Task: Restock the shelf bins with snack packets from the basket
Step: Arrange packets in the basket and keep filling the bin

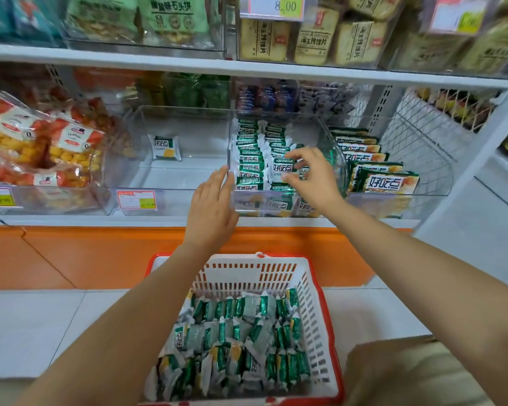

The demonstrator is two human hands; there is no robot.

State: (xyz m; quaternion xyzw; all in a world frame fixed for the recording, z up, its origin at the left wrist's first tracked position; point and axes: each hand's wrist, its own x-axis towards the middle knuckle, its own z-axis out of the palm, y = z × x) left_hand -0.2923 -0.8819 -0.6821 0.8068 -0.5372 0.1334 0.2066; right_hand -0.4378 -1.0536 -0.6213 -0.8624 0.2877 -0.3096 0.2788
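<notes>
A red-and-white basket (320, 312) on the floor holds several green-and-white snack packets (235, 341). On the lower shelf a clear bin (232, 200) is filled with rows of the same packets (251, 159). My left hand (214, 206) rests flat with straight fingers against the bin's front left corner. My right hand (314, 177) reaches over the bin's front wall, its fingers and thumb curved round packets standing in the right-hand row. The bin to the left (147, 136) holds a single packet (166, 147).
Larger green packs (384, 180) fill the bin to the right. Bags of orange snacks (41, 148) sit at the left. A price tag (137, 199) hangs on the shelf edge. Above is a second shelf (247, 67) with bins. A wire rack (423, 127) stands at the right.
</notes>
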